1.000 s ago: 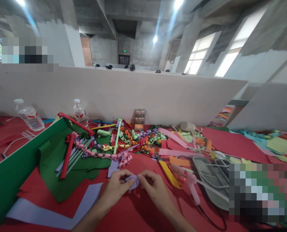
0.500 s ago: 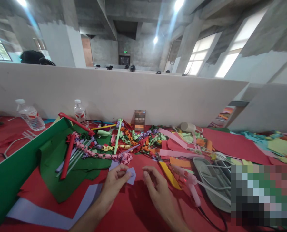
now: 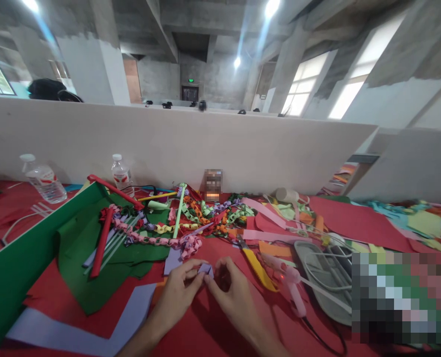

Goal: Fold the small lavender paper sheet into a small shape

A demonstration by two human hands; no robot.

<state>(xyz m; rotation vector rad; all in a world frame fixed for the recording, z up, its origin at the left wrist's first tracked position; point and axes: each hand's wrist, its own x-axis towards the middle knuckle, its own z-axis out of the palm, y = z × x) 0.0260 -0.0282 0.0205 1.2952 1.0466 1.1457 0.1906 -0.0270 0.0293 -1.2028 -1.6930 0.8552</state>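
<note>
A small piece of purple paper (image 3: pixel 205 268), bent into a folded shape, sits between both hands above the red surface. My left hand (image 3: pixel 180 290) pinches its left side between thumb and fingers. On the other side, the thumb of my right hand (image 3: pixel 236 293) presses against the paper, its fingers curled behind and partly hidden. Just past my hands lies a pink paper chain (image 3: pixel 191 245), with a flat purple sheet (image 3: pixel 173 263) beside it. To the right of my right hand are a yellow-handled utility knife (image 3: pixel 258 267) and a pink hot glue gun (image 3: pixel 292 287).
A grey tray (image 3: pixel 317 292) holding cables stands at the right. Green paper (image 3: pixel 82 263), a red paper tube (image 3: pixel 102 243) and a purple strip (image 3: pixel 68 333) lie left. Colourful paper chains (image 3: pixel 205 213), two water bottles (image 3: pixel 122 174) and a white partition (image 3: pixel 176 144) are behind.
My right hand has moved left and now meets the purple paper, which was held by the left hand alone. The paper has turned and appears folded. The view has shifted slightly.
</note>
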